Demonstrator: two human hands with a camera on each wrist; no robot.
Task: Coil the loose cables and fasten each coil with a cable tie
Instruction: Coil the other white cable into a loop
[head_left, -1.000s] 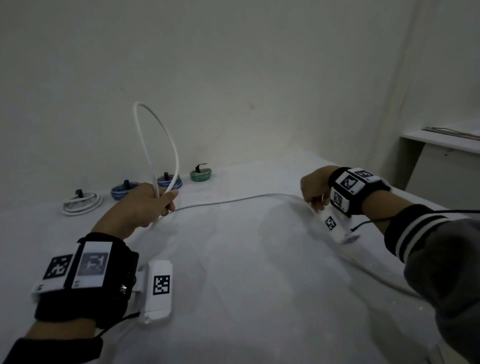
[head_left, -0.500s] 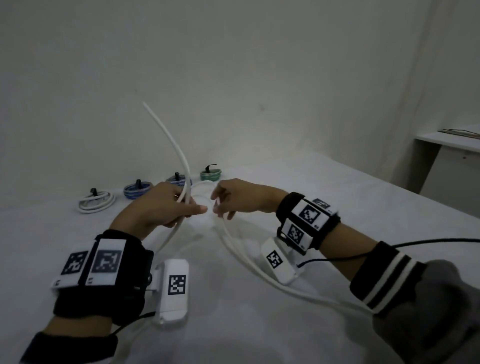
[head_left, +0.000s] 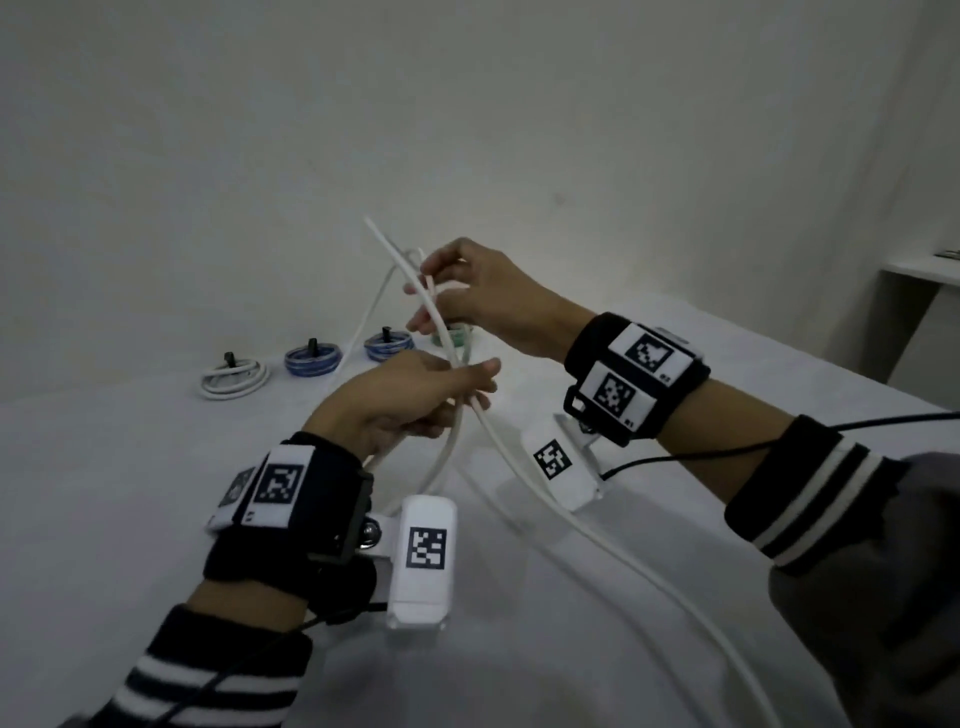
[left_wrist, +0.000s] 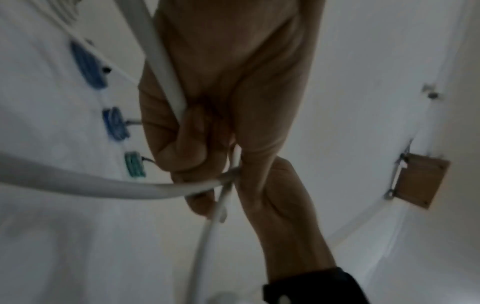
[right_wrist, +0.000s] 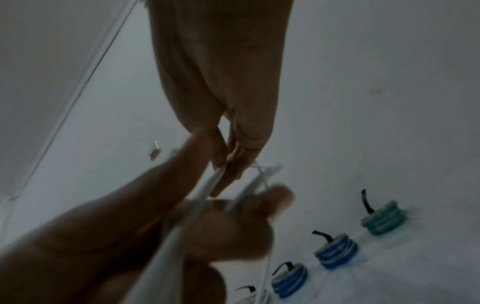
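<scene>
A person's left hand (head_left: 410, 400) grips the crossing strands of a long white round-sheathed cable (head_left: 524, 480) above the white cloth-covered table (head_left: 675, 364), fingers curled round them in a fist, apparently to pin the gathered turns so the coil cannot spring apart. Just above that cable crossing, the right hand (head_left: 478, 296) pinches an upper stretch of the same cable between thumb and fingertips, seemingly guiding the next loop down toward the held bundle. From the crossing the cable's slack trails off across the table toward the person's right, suggesting most of its length is not yet wound. Beyond the cable, near the wall, four finished coils sit in a row, each cinched with a dark tie: a white coil (head_left: 234, 376), two blue coils (head_left: 313, 358) (head_left: 388, 345) and a green coil (head_left: 457, 336) partly hidden behind the strands. No box, tray or other container is in view.
</scene>
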